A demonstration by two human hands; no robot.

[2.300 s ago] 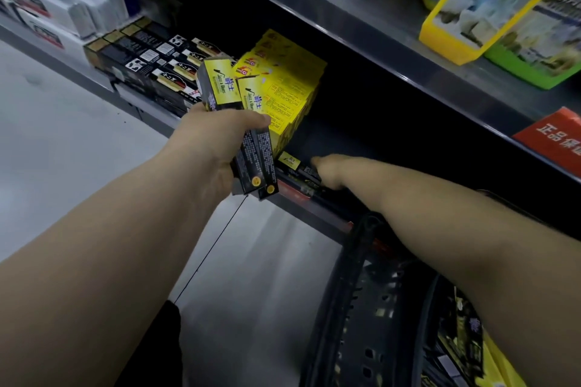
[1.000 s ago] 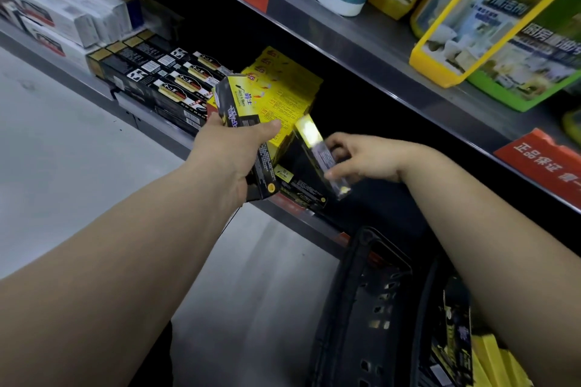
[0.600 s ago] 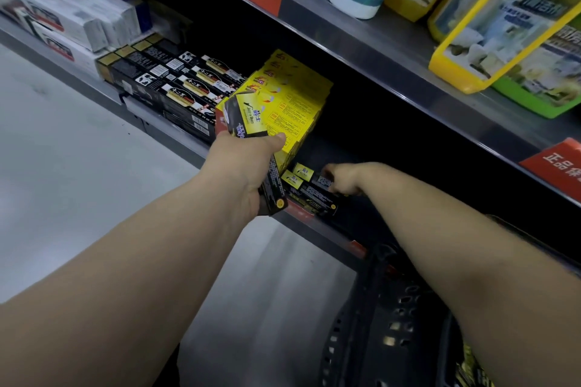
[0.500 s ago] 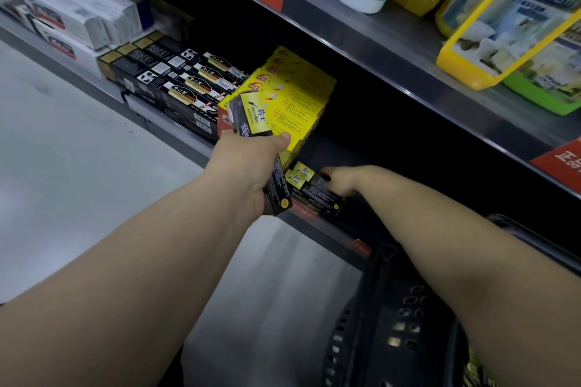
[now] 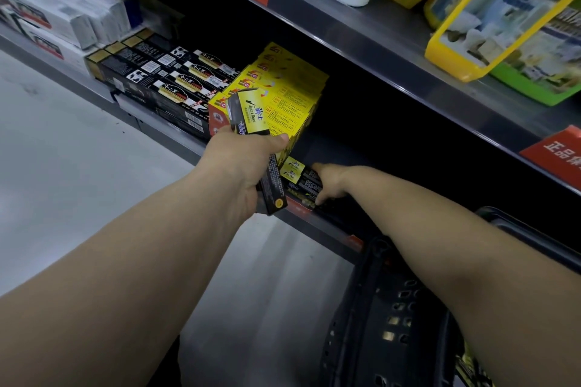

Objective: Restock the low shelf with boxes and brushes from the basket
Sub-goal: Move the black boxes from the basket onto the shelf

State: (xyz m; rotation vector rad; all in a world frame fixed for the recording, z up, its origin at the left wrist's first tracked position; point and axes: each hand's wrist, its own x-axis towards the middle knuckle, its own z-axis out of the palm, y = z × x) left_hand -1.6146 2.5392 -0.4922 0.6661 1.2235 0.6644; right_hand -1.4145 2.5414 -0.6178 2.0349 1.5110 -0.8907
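Just right of the yellow stack (image 5: 283, 94), at the front of the low shelf (image 5: 179, 138): two flat boxes (image 5: 298, 179) under the right hand (image 5: 330, 181).
That hand curls over their right end, thumb at the near side, pinching them. In front of the stack, the left hand (image 5: 242, 163) grips a held bundle (image 5: 251, 115) of like boxes, tilted, its lower end past the shelf edge and just beside the flat ones. Below and right of the stack stands the black basket (image 5: 377, 308).

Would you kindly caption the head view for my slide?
Left hand grips black-and-yellow boxes; right hand holds one box on the low shelf.
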